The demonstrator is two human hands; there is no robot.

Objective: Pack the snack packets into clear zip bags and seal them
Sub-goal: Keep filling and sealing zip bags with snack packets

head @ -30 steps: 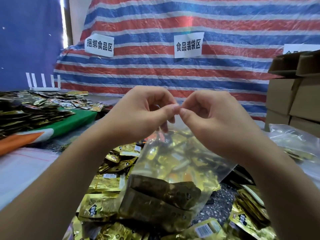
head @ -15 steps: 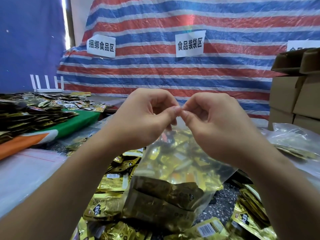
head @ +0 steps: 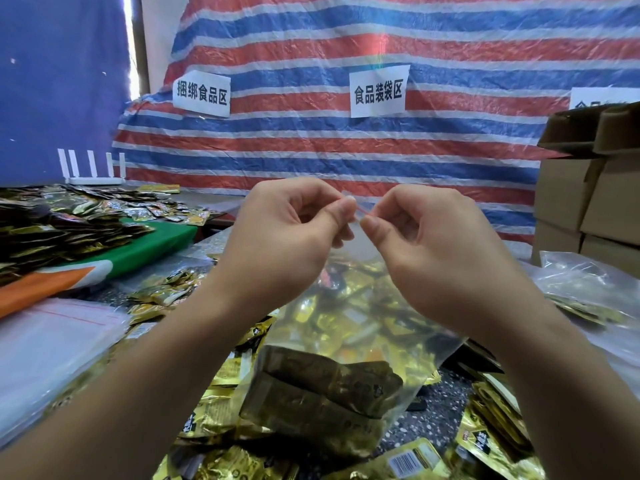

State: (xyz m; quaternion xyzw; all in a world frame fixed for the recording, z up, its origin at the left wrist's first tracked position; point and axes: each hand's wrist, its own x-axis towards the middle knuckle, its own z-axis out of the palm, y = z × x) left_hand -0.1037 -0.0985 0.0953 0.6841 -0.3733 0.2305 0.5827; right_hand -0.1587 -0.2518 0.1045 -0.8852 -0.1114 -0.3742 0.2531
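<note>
- Fingers of the left hand [head: 284,244] pinch the top edge of the clear plastic zip bag [head: 349,327], thumb against curled forefinger; the right hand [head: 440,251] pinches the same edge just beside it.
- Between the two thumbs a short piece of the bag's thin red zip line [head: 362,210] shows; the rest of the strip is hidden behind the knuckles, so whether the seal is pressed closed cannot be told.
- The bag hangs from both hands above the table, with dark gold foil snack packets [head: 329,386] bunched in its bottom.
- Compared with half a second ago, the thumbs, then touching, have drawn slightly apart and the red line has come into sight.
- Both forearms rise from the lower corners, backs of the hands toward the camera.
- Loose gold snack packets [head: 221,410] lie under and around the bag; those at the lower edge are cut off.
- A stack of flat clear bags [head: 45,344] lies at the left, a crumpled clear bag [head: 581,285] at the right.
- Farther left, more packets [head: 62,223] cover a green and orange cloth [head: 138,251].
- Brown cardboard boxes [head: 588,195] stand at the right before a red, white and blue striped tarp [head: 346,147] bearing white paper signs [head: 377,91]; a third sign is half hidden by the boxes.
</note>
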